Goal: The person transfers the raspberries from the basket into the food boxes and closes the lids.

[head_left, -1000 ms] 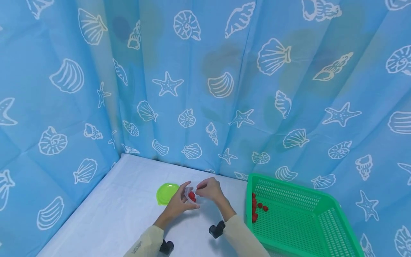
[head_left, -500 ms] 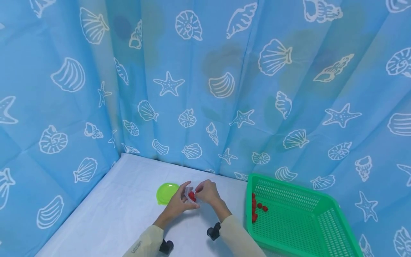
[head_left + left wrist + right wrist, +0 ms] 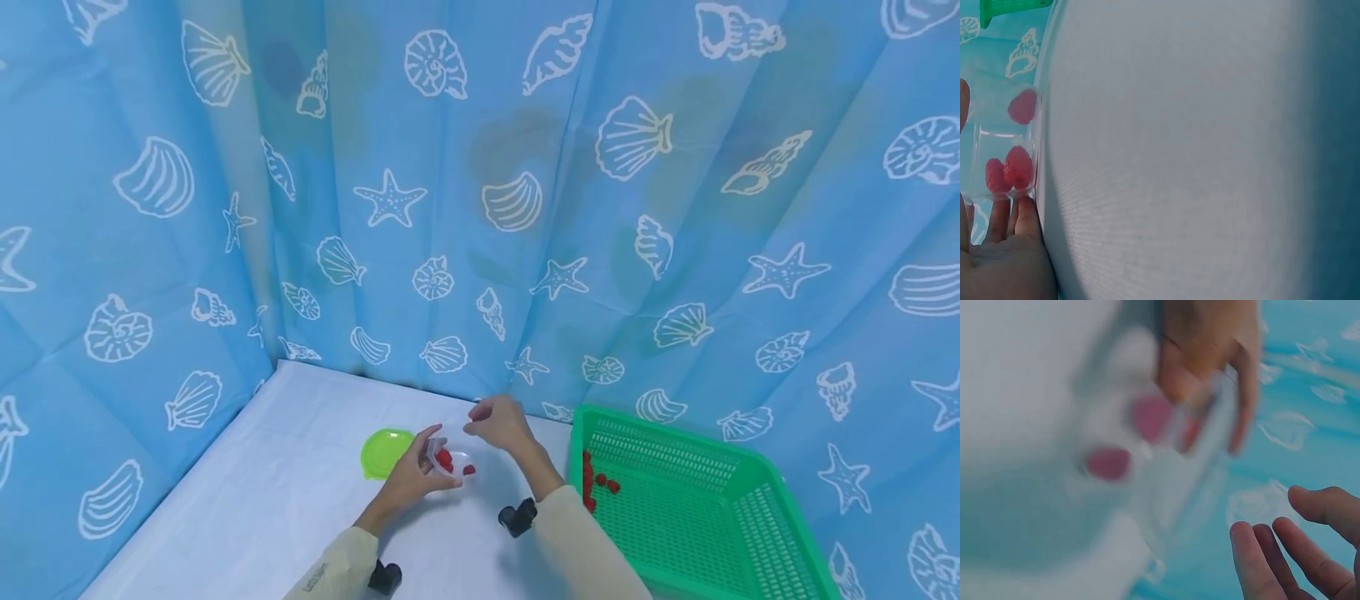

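Observation:
A small clear plastic container (image 3: 457, 459) is held near its left end by my left hand (image 3: 408, 479), low over the table. Inside it are two red raspberries (image 3: 1017, 167) close together by the left fingers, and a single raspberry (image 3: 1023, 107) lies apart toward the other end. In the head view that lone raspberry (image 3: 468, 470) shows at the container's right. My right hand (image 3: 501, 423) hovers just above and right of the container. The right wrist view shows its fingers (image 3: 1254, 562) apart from the thumb, with nothing between them; the container is blurred there.
A lime-green lid (image 3: 384, 454) lies on the white table (image 3: 300, 467), left of the left hand. A green perforated basket (image 3: 690, 525) stands at the right, several raspberries (image 3: 588, 479) along its left side. A blue shell-print curtain (image 3: 465, 208) closes off the back and left.
My right hand has drawn up and right, away from the container. A raspberry now shows at the container's right end. The left hand stays in place, holding it.

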`<state>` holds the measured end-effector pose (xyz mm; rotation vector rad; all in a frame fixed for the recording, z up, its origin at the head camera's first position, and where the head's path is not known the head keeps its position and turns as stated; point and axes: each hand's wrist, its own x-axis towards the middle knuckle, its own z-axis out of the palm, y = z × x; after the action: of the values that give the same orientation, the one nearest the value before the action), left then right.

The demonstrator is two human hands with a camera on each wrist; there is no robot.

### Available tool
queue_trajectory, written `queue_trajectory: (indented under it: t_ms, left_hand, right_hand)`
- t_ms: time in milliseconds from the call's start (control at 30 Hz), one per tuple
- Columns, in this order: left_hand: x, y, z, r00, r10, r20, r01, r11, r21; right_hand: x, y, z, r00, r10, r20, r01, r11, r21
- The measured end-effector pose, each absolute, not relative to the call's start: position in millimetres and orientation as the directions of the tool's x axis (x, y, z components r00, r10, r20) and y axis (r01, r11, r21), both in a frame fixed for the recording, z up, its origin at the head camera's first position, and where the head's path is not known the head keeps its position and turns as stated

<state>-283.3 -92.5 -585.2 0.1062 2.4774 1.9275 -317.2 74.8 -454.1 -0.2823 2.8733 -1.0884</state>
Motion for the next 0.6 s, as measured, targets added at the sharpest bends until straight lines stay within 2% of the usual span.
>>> queue_trajectory:
  t_ms: [167, 300, 467, 600]
  left_hand:
    - [-286.1, -91.7, -587.7, -0.997, 0.070, 0.042, 0.056, 0.228, 0.972]
    - [-286.2, -91.5, -587.8, -0.995, 0.082, 0.052, 0.070, 0.228, 0.971]
    - [-284.5, -91.3, -585.4, -0.996, 0.080, 0.050, 0.068, 0.236, 0.969]
    - [-285.3, -91.4, -585.2, -0.997, 0.072, 0.041, 0.057, 0.235, 0.970]
  right_hand:
    - [-329.4, 109.8, -419.3, -0.981, -0.165, 0.105, -0.192, 0.704, -0.683]
    - [-338.9, 151.2, -399.7, -0.982, -0.141, 0.129, -0.191, 0.679, -0.709]
    - [-341.7, 203.8, -388.9, -0.993, -0.104, 0.062, -0.111, 0.580, -0.807]
    - [-338.4, 235.2, -398.8, -0.997, -0.081, -0.016, -0.031, 0.542, -0.840]
